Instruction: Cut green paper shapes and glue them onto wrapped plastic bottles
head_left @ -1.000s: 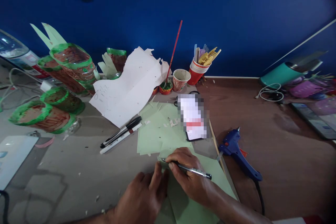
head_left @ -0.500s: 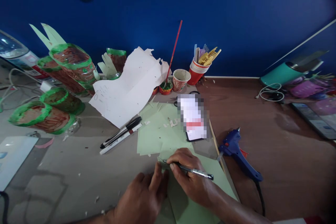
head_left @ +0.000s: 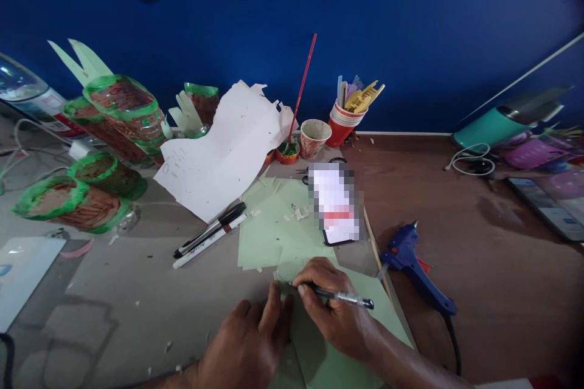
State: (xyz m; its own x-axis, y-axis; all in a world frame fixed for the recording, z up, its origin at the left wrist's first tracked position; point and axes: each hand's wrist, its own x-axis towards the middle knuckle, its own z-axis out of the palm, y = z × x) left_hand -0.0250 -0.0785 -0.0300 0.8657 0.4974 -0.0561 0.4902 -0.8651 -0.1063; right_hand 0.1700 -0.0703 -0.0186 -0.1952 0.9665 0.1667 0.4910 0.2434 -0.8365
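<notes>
My right hand [head_left: 331, 307] grips a slim pen [head_left: 342, 297], with its tip on the near pale green paper sheet [head_left: 340, 361] close to that sheet's top left corner. My left hand [head_left: 249, 343] lies on the same sheet just left of the tip, fingers pressed together and flat, pinning the paper to the grey board [head_left: 137, 292]. More pale green sheets [head_left: 274, 225] lie beyond, with a phone [head_left: 335, 202] resting on their right edge.
Two markers [head_left: 210, 233] lie left of the green sheets. A blue glue gun [head_left: 417, 273] rests on the brown table at right. Painted bottle pieces [head_left: 107, 134], white paper [head_left: 228, 149], paint cups [head_left: 314, 137] and a red cup of tools [head_left: 347, 118] stand along the back.
My right hand has drawn the pen a little to the right across the green sheet. My left hand has stayed in place.
</notes>
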